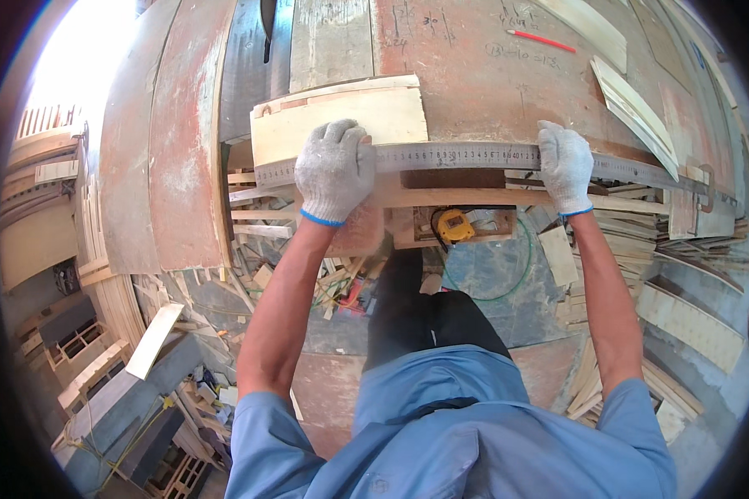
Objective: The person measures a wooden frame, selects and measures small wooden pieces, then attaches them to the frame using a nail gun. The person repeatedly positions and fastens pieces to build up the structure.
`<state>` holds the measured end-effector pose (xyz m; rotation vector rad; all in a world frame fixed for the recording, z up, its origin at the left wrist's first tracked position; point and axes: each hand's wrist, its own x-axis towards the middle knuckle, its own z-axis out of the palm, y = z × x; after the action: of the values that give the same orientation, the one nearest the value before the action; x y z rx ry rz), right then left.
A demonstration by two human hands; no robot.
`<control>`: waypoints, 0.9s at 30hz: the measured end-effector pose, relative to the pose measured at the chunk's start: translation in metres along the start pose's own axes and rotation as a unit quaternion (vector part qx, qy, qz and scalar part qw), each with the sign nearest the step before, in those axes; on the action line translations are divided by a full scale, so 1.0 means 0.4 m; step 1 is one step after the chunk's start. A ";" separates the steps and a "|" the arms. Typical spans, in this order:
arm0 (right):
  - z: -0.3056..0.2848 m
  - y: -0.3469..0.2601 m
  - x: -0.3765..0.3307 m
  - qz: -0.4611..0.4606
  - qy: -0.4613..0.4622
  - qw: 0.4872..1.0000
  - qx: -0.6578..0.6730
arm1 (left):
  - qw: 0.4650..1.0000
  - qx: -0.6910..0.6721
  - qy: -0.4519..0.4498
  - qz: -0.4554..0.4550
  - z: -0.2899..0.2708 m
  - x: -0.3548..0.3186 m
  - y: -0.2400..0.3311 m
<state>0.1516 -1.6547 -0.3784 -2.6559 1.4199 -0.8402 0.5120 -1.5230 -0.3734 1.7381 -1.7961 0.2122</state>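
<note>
A long steel ruler (458, 155) lies along the near edge of the workbench. My left hand (335, 166), in a white knit glove with a blue cuff, is closed on it near its left end. Under that part of the ruler lies a pale wooden board (341, 108), its near edge partly covered by the ruler and my hand. My right hand (567, 166), gloved alike, grips the ruler farther right with fingers curled over its far edge. A red pencil (543, 41) lies toward the back of the bench, out of both hands.
Pale wooden offcuts (638, 112) lie at the bench's right. Below the near edge, a yellow tape measure (454, 225) sits in a wooden tray. A green cord (508, 295) loops beneath. Stacked wood strips (616, 258) stand at right, and more scrap lies at left.
</note>
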 end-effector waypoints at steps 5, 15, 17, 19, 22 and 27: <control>0.015 0.016 -0.001 0.006 0.008 0.999 -0.035 | 1.000 0.005 0.003 0.000 0.010 -0.002 -0.001; 0.014 0.019 -0.002 -0.003 0.025 0.999 -0.027 | 1.000 0.013 -0.006 -0.019 0.009 -0.001 0.008; 0.013 0.015 -0.001 0.008 0.013 1.000 -0.025 | 1.000 0.012 -0.004 -0.022 0.011 -0.002 0.008; 0.005 -0.011 0.022 0.043 -0.052 0.998 -0.003 | 1.000 0.011 -0.003 -0.025 0.010 -0.003 0.005; 0.006 -0.087 0.067 0.080 -0.177 0.978 0.079 | 1.000 0.009 0.011 -0.021 0.014 -0.005 0.005; 0.085 -0.221 0.141 0.046 -0.320 0.926 0.197 | 1.000 0.008 0.015 -0.024 0.015 0.000 0.008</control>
<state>0.2602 -1.6542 -0.3593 -2.2209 1.0563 -0.1736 0.5069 -1.5259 -0.3772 1.7786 -1.7338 0.2311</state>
